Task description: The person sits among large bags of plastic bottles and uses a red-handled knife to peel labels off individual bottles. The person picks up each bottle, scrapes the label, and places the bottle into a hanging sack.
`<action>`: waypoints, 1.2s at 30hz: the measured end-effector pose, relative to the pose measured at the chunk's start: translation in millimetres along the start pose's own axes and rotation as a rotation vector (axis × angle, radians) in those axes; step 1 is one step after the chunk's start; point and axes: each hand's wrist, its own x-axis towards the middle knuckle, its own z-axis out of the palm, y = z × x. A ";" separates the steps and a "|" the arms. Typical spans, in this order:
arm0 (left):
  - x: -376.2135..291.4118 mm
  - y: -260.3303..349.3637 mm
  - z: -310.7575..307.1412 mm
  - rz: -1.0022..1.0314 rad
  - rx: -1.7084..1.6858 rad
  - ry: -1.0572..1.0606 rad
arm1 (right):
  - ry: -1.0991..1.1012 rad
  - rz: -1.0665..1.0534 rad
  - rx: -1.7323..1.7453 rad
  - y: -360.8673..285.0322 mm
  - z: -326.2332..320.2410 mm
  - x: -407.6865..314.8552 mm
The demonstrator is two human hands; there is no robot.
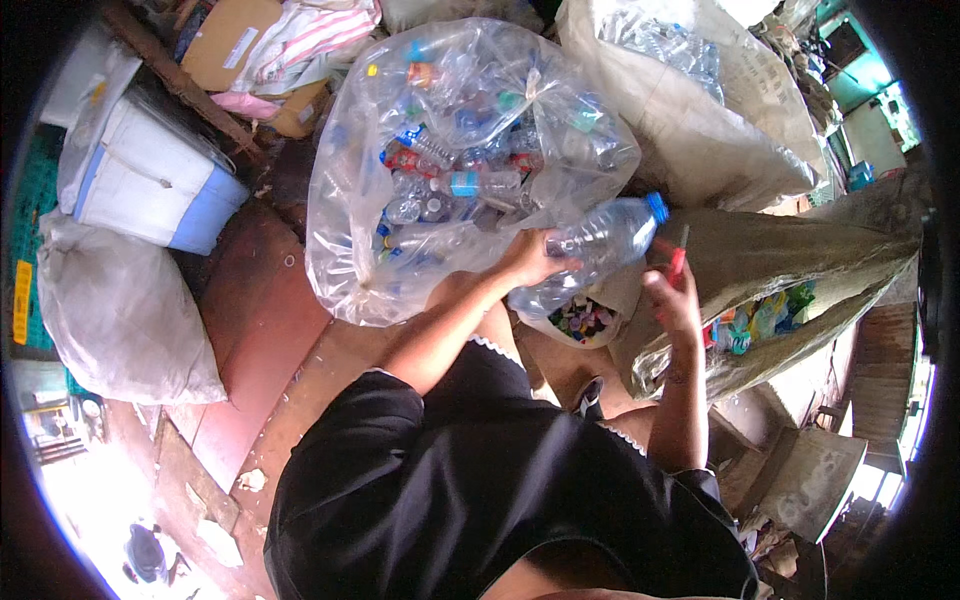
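My left hand point(534, 259) grips a large clear plastic bottle point(600, 247), tilted so that its blue screw cap point(657, 208) points up and to the right. Close by on the right, my right hand point(675, 300) is closed around a red-handled tool point(678, 261) with a thin metal shaft; its tip type cannot be made out. Behind my left hand bulges a big transparent plastic bag point(352, 150) of empty bottles, some with labels and coloured caps. Under the held bottle is a pale sack point(600, 337) holding many loose bottle caps point(581, 319).
An open woven sack point(780, 247) with coloured plastic lies at right. Another large sack point(697, 127) of clear bottles stands behind. At left are a white-and-blue container point(142, 172), a full white sack point(124, 315) and a reddish board point(255, 330).
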 end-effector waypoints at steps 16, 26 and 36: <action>120.2 -263.4 -125.9 -0.383 -1.145 1.002 | 0.545 -0.055 -0.035 -137.3 -91.7 157.6; 153.2 -279.2 -133.7 -0.678 -1.022 1.071 | 0.029 0.262 -0.197 -5.7 -31.0 39.2; 19.3 -88.1 -53.5 -0.309 -0.648 0.541 | 0.125 0.451 0.375 1.7 60.7 2.0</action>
